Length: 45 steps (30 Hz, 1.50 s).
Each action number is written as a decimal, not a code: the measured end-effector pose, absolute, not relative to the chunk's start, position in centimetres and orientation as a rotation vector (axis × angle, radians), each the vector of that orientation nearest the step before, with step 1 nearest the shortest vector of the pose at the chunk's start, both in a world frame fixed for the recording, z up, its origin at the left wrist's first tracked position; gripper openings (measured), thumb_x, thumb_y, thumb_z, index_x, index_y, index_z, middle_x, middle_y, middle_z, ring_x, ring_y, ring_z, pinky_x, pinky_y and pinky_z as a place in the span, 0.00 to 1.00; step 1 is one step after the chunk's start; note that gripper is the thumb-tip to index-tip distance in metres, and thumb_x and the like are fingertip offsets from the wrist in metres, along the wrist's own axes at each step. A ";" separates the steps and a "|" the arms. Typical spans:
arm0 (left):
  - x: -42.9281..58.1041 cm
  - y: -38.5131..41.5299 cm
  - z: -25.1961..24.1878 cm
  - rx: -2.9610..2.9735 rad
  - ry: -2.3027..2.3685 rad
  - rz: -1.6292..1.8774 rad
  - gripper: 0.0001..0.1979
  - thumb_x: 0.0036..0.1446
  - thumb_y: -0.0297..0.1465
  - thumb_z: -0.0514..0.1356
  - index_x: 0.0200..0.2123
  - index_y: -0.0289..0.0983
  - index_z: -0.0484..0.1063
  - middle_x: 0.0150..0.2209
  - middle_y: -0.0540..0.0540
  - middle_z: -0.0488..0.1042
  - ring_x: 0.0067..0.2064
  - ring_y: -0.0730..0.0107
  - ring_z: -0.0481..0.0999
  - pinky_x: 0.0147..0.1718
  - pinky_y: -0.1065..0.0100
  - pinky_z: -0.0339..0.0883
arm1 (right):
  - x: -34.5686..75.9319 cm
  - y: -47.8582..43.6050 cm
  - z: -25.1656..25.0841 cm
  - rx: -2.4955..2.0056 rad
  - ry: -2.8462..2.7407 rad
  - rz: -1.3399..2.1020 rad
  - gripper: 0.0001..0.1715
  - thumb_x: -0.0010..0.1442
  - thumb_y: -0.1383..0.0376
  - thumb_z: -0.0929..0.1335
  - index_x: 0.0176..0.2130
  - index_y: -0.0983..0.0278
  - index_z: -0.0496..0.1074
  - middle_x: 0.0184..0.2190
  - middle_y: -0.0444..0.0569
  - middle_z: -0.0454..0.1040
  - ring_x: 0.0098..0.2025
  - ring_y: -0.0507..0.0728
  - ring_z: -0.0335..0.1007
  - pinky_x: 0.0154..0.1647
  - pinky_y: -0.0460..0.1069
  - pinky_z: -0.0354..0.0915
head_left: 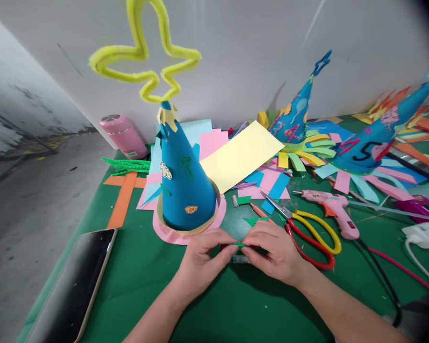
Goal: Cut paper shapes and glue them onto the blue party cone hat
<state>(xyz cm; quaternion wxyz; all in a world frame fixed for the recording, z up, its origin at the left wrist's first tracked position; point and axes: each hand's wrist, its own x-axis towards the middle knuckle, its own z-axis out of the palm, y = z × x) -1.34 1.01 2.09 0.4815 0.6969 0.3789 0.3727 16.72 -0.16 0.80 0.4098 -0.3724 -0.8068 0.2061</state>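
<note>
My left hand and my right hand meet low in the middle of the view, each pinching one end of a small green piece. Whether it is paper or pipe cleaner I cannot tell. Just behind my left hand stands a blue paper cone hat with a pink brim, stickers and green bits on its side. A yellow pipe-cleaner shape rises from its tip. Right of my right hand lie scissors with red and yellow handles. Under the hands, a small clear-looking item is partly hidden.
A phone lies at left, near orange paper strips, green pipe cleaners and a pink bottle. At right are a pink glue gun with its cord, a white charger and two more decorated hats. Yellow paper covers scraps behind.
</note>
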 end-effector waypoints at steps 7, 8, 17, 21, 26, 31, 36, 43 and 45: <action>-1.3 0.6 2.1 1.823 1.016 0.862 0.05 0.53 0.27 0.56 0.26 0.36 0.70 0.22 0.49 0.69 0.25 0.73 0.67 0.26 0.72 0.61 | 16.4 -0.2 0.7 -0.946 -1.917 0.719 0.04 0.54 0.69 0.65 0.28 0.63 0.67 0.21 0.45 0.67 0.25 0.52 0.62 0.25 0.47 0.61; -1.3 0.5 2.0 1.797 1.035 0.866 0.05 0.52 0.27 0.56 0.25 0.36 0.69 0.22 0.49 0.68 0.25 0.73 0.67 0.25 0.72 0.60 | 16.3 -0.3 0.6 -0.971 -1.891 0.772 0.04 0.54 0.69 0.65 0.28 0.63 0.67 0.21 0.44 0.66 0.25 0.52 0.62 0.24 0.47 0.61; -0.5 0.2 1.0 1.470 1.065 0.872 0.08 0.52 0.30 0.57 0.23 0.34 0.67 0.21 0.51 0.65 0.24 0.76 0.62 0.23 0.74 0.56 | 15.7 -0.6 0.5 -1.071 -1.782 0.976 0.09 0.59 0.66 0.61 0.27 0.63 0.63 0.23 0.42 0.61 0.24 0.50 0.58 0.24 0.45 0.57; -0.3 0.1 0.8 1.364 1.085 0.864 0.09 0.52 0.32 0.57 0.22 0.34 0.67 0.20 0.52 0.64 0.23 0.76 0.61 0.22 0.74 0.55 | 15.4 -0.4 0.1 -1.117 -1.782 0.949 0.09 0.60 0.66 0.59 0.28 0.63 0.61 0.22 0.41 0.60 0.24 0.50 0.57 0.24 0.45 0.55; -0.2 0.4 0.6 1.309 1.129 0.864 0.10 0.52 0.33 0.56 0.23 0.34 0.67 0.20 0.52 0.64 0.23 0.76 0.61 0.23 0.74 0.54 | 15.3 0.0 -0.1 -1.161 -1.786 0.972 0.10 0.61 0.64 0.59 0.27 0.63 0.62 0.22 0.42 0.61 0.25 0.51 0.58 0.25 0.45 0.57; -0.3 0.6 0.2 1.238 1.107 0.870 0.12 0.53 0.35 0.55 0.24 0.33 0.68 0.21 0.51 0.66 0.22 0.77 0.59 0.21 0.74 0.52 | 15.5 0.3 0.1 -1.170 -1.796 0.966 0.12 0.61 0.64 0.59 0.27 0.63 0.63 0.22 0.42 0.62 0.25 0.51 0.59 0.25 0.45 0.57; -0.3 0.6 0.0 1.240 1.057 0.879 0.13 0.53 0.37 0.55 0.24 0.33 0.68 0.21 0.51 0.66 0.23 0.76 0.60 0.22 0.73 0.54 | 15.6 0.1 0.2 -1.170 -1.834 0.924 0.11 0.61 0.65 0.60 0.27 0.64 0.63 0.23 0.42 0.62 0.26 0.51 0.59 0.26 0.45 0.56; -0.2 0.5 0.2 1.307 1.062 0.950 0.11 0.51 0.36 0.57 0.22 0.34 0.65 0.20 0.53 0.62 0.25 0.76 0.60 0.25 0.73 0.55 | 15.7 -0.1 0.9 -1.190 -1.875 0.948 0.13 0.62 0.64 0.58 0.30 0.64 0.66 0.24 0.43 0.64 0.27 0.51 0.61 0.29 0.46 0.57; -0.2 0.5 0.1 1.320 1.079 0.975 0.12 0.51 0.36 0.56 0.22 0.34 0.65 0.21 0.53 0.62 0.25 0.75 0.60 0.25 0.72 0.55 | 15.6 0.2 1.3 -1.195 -1.886 0.984 0.14 0.63 0.64 0.57 0.29 0.63 0.65 0.24 0.42 0.64 0.26 0.50 0.61 0.30 0.46 0.58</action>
